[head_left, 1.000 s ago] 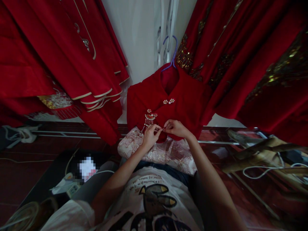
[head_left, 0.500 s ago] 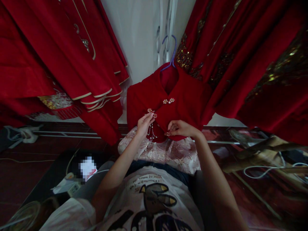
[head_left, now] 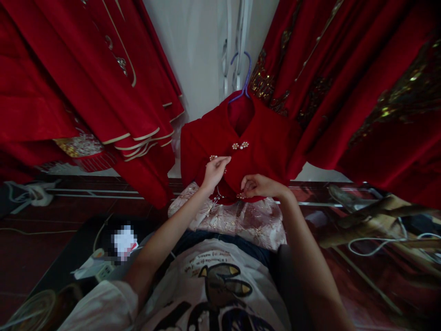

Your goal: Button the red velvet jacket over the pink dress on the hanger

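A red jacket (head_left: 272,133) lies over my lap, its neck on a purple hanger (head_left: 247,76). One pair of pearl flower clasps (head_left: 240,145) sits at the upper front; another flower clasp (head_left: 213,157) is partly covered by my left hand (head_left: 217,172). The left fingers are pinched together over the jacket's front; what they hold, if anything, is too small to see. Curled at the jacket's lower front edge, my right hand (head_left: 257,185) grips the cloth beside a small beaded clasp (head_left: 240,196). A bead chain (head_left: 218,197) hangs below my left hand.
Red garments (head_left: 138,101) hang at left, and more with gold sequins (head_left: 344,92) at right. Pale patterned cloth (head_left: 237,220) covers my lap. A power strip (head_left: 103,272) rests on a dark surface at lower left. Wooden pieces (head_left: 365,220) and a white cord lie right.
My left hand has moved right and slightly up, off the flower clasp it was pinching, fingers still together. My right hand stays at the lower edge, nearly still.
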Motion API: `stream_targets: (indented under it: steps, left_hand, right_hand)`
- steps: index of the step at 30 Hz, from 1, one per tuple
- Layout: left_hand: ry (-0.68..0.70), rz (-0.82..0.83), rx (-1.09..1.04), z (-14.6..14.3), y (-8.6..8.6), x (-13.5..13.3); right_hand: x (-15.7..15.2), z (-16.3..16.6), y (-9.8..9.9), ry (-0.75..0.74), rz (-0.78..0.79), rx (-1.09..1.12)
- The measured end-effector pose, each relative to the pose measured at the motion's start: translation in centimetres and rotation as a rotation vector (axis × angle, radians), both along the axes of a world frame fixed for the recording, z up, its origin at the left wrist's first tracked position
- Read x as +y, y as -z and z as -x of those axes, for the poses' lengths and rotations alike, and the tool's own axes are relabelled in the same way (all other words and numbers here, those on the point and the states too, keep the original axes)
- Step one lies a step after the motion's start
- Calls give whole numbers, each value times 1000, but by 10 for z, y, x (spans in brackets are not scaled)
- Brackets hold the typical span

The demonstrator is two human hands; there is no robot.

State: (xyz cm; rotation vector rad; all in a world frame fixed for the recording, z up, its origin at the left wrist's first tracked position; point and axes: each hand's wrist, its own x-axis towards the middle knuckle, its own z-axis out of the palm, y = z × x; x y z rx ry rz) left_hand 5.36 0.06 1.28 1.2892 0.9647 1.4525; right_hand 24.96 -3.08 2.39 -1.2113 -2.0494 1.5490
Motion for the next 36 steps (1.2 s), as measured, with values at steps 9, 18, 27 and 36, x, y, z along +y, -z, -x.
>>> stream_targets:
  steps: [9, 18, 27, 36]
  left_hand:
    - [-278, -756, 919, -11, -47, 24]
    - [99, -856, 794, -10, -68, 26]
    - [189, -795, 793, 7, -73, 36]
    - [23, -780, 1366, 35, -78, 36]
  right_hand:
    - [-4, -3, -16, 94, -235, 79]
    - [-2, -4, -16, 261, -415, 61]
    - [-12, -4, -37, 555, -628, 207]
    - [2, 71, -70, 504, -576, 405]
